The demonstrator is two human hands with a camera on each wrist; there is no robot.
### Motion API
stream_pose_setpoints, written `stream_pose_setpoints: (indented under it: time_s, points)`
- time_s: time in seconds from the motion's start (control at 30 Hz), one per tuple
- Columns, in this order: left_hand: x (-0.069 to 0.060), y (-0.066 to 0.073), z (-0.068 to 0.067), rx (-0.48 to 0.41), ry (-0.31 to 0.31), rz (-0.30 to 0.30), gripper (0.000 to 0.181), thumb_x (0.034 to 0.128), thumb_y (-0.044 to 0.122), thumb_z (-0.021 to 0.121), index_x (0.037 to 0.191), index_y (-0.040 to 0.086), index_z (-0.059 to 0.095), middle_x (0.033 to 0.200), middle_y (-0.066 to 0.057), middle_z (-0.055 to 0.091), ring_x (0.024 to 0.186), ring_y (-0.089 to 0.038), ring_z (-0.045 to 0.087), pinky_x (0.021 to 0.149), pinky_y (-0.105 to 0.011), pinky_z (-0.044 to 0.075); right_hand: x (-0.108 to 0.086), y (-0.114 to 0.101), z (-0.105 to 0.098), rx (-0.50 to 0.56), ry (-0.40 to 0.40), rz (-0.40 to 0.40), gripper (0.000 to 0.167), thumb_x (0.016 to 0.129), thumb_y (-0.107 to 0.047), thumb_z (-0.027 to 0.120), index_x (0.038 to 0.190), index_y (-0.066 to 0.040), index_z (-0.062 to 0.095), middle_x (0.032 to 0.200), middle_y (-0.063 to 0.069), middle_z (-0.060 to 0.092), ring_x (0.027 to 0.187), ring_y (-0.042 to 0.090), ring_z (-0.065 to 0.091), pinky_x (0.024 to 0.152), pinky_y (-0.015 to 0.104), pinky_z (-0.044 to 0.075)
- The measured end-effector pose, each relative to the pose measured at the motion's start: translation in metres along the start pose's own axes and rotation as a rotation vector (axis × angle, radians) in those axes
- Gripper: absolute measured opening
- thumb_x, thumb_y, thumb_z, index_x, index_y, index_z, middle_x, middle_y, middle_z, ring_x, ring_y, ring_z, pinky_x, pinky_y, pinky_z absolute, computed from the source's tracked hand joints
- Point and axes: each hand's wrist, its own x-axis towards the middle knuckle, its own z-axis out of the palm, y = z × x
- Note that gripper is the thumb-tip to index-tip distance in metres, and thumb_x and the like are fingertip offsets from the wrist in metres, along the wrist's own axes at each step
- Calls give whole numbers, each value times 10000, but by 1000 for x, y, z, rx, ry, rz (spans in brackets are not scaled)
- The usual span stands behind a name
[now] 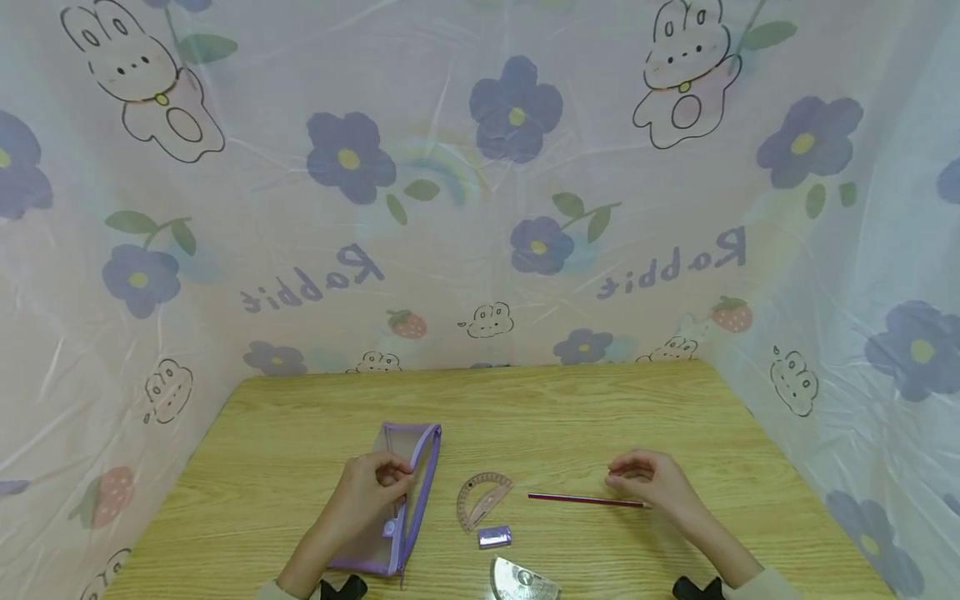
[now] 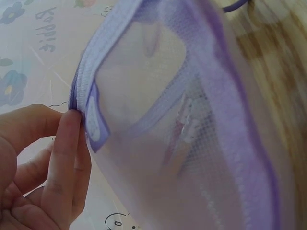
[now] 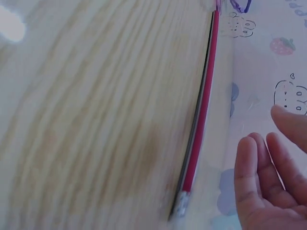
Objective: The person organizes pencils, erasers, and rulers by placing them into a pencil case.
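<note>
One pencil (image 1: 585,499) lies just beside the right hand (image 1: 657,481).

mirrored "Rabbit" lettering (image 1: 311,279) at nine o'clock on the curtain (image 1: 442,267), the same word (image 1: 671,263) at three o'clock, "Rabbit" again at ten o'clock in the left wrist view, pink protractor (image 1: 487,508) at six o'clock, its scale too small to read
</note>
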Motion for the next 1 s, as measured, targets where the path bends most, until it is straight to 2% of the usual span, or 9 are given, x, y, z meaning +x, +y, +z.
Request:
stream_pose_setpoints:
  time_s: [0.2, 0.6, 0.8, 1.0]
  points:
    - [0, 1, -1, 4, -4, -3, 49, 880, 10, 737, 914, -11, 708, 777, -12, 668, 670, -113, 643, 595, -230, 574, -7, 6, -8, -31, 5, 13, 312, 886, -69, 755, 1084, 145, 643, 1037, 255, 680, 846, 136, 677, 738, 254, 582]
    - [-1, 2, -1, -6, -2, 12, 55, 886, -4, 726, 917, -40, 699, 762, -26, 662, 649, -173, 659, 572, -237, 570, -14, 22, -14, -80, 29, 18, 293, 851, -47, 785, 1033, 148, 663, 949, 205, 702, 774, 98, 658, 677, 242, 580]
    - [-2, 2, -1, -8, -2, 9, 55, 886, -7, 725, 918, -42, 697, 765, -33, 666, 649, -172, 662, 571, -236, 571, -17, 27, -17, -90, 25, 42, 319, 844, -71, 796, 1044, 140, 664, 971, 207, 703, 788, 108, 674, 698, 242, 581]
    - [-1, 2, -1, -18, -5, 4, 61, 886, -13, 720, 925, -52, 695, 768, -43, 671, 644, -177, 667, 567, -242, 574, -18, 32, -21, -97, 1, 1, 271, 845, -38, 783, 1020, 139, 675, 953, 218, 707, 778, 102, 686, 696, 241, 585]
